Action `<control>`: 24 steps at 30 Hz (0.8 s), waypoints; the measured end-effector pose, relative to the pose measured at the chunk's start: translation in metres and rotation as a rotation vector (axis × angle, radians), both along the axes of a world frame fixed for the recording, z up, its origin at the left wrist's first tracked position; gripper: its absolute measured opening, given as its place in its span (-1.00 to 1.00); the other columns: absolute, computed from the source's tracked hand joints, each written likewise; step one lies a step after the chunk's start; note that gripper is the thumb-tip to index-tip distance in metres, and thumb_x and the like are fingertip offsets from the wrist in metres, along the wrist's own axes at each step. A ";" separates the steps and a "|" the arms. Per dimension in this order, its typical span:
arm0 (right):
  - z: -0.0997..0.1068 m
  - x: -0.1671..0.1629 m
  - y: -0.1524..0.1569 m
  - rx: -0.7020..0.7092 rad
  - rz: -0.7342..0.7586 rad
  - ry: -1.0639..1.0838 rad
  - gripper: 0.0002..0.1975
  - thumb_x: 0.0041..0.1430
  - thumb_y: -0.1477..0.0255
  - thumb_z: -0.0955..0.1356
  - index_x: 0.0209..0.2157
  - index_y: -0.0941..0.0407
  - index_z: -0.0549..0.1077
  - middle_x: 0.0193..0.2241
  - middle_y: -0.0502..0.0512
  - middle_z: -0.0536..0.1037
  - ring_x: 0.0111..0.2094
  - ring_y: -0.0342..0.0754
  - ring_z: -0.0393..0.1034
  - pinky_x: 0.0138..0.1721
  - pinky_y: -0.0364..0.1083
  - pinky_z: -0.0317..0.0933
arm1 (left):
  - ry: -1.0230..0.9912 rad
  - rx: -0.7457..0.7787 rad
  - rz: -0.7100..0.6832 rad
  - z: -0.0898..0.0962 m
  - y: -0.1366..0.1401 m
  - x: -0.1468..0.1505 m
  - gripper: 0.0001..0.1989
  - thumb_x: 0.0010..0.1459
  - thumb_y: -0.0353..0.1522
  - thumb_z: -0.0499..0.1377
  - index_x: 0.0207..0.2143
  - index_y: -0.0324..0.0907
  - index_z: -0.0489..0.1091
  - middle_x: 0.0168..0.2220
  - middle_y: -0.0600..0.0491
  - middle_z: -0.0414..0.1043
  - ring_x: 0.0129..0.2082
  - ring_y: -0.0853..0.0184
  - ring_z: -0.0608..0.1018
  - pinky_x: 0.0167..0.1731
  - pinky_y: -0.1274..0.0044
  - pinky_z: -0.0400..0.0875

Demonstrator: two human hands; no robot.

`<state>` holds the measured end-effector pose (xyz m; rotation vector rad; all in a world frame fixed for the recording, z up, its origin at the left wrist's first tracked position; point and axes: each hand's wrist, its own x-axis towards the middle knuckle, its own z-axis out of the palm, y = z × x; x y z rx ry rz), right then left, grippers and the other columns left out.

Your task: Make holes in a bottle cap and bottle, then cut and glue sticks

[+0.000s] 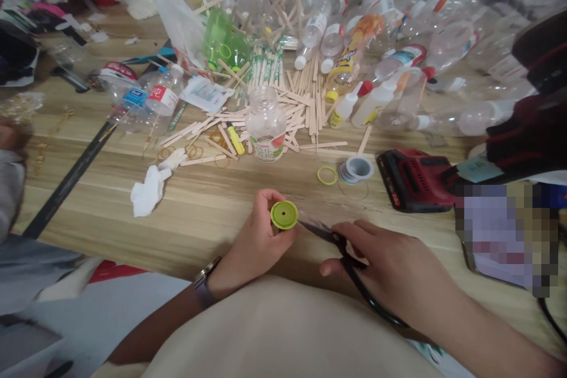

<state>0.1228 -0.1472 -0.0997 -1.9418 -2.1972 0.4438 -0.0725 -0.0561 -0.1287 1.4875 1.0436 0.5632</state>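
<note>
Between the fingers of my left hand (pixel 261 229) is a yellow-green bottle cap (pixel 284 216), its inside facing up, with a small dark hole at its middle. My right hand (pixel 385 254) holds black-handled scissors (pixel 325 233); the blade tips reach the right edge of the cap, and I cannot tell whether they touch it. Farther back, a clear plastic bottle (pixel 266 124) without a cap stands upright on the table. A yellow-green ring (pixel 327 175) lies beside a spool of thin wire or thread (pixel 355 169).
Wooden sticks (pixel 310 100) and many clear bottles (pixel 398 65) cover the back. A red and black power tool (pixel 419 180) and a blurred-out phone-like object (pixel 505 242) are at the right. Crumpled tissue (pixel 150 190) lies left. Another person's sleeve (pixel 11 189) shows at the left edge.
</note>
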 end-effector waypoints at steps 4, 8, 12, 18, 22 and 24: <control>0.005 -0.012 -0.002 0.267 0.077 -0.314 -0.67 0.33 0.16 0.22 -0.37 0.09 0.41 -0.58 -0.01 0.43 -0.72 -0.06 0.30 -0.61 -0.12 -0.23 | 0.077 0.098 -0.008 0.003 -0.001 0.003 -0.65 0.06 -0.47 0.18 -0.14 -0.11 0.12 -0.25 0.11 0.33 -0.38 0.40 0.42 -0.36 0.54 0.30; 0.009 -0.018 0.003 0.282 0.078 -0.425 -0.73 0.31 0.31 0.24 -0.44 0.10 0.40 -0.62 0.01 0.39 -0.71 -0.06 0.28 -0.59 -0.12 -0.30 | 0.152 0.209 -0.029 0.006 -0.001 0.002 -0.64 0.05 -0.52 0.14 -0.13 -0.11 0.11 -0.28 0.10 0.35 -0.36 0.36 0.46 -0.34 0.52 0.31; 0.008 -0.021 0.007 0.272 0.085 -0.434 -0.76 0.27 0.28 0.28 -0.43 0.10 0.40 -0.63 0.01 0.39 -0.73 -0.05 0.26 -0.57 -0.12 -0.36 | 0.170 0.237 -0.059 0.007 -0.001 0.002 -0.64 0.06 -0.52 0.13 -0.12 -0.11 0.08 -0.24 0.05 0.39 -0.31 0.31 0.49 -0.31 0.48 0.34; 0.005 -0.023 0.006 0.261 0.087 -0.417 -0.74 0.23 0.23 0.33 -0.45 0.10 0.38 -0.63 -0.01 0.39 -0.75 -0.02 0.28 -0.58 -0.13 -0.37 | 0.165 0.264 -0.086 0.003 0.000 0.001 -0.66 0.08 -0.48 0.12 -0.12 -0.11 0.08 -0.21 0.00 0.42 -0.28 0.27 0.51 -0.28 0.46 0.35; 0.007 -0.024 0.006 0.276 0.099 -0.475 -0.75 0.15 0.24 0.41 -0.45 0.10 0.38 -0.62 -0.02 0.37 -0.71 -0.02 0.31 -0.58 -0.11 -0.32 | 0.214 0.282 -0.106 0.001 0.001 0.001 -0.60 0.09 -0.45 0.12 -0.02 -0.14 0.10 -0.15 -0.05 0.44 -0.23 0.24 0.53 -0.26 0.44 0.36; 0.008 -0.025 0.007 0.287 0.109 -0.510 -0.76 0.14 0.27 0.42 -0.44 0.11 0.37 -0.62 -0.02 0.37 -0.68 -0.03 0.34 -0.58 -0.11 -0.25 | 0.268 0.295 -0.133 0.001 0.002 0.000 -0.57 0.10 -0.44 0.12 0.03 -0.15 0.12 -0.15 -0.05 0.45 -0.24 0.22 0.53 -0.26 0.42 0.36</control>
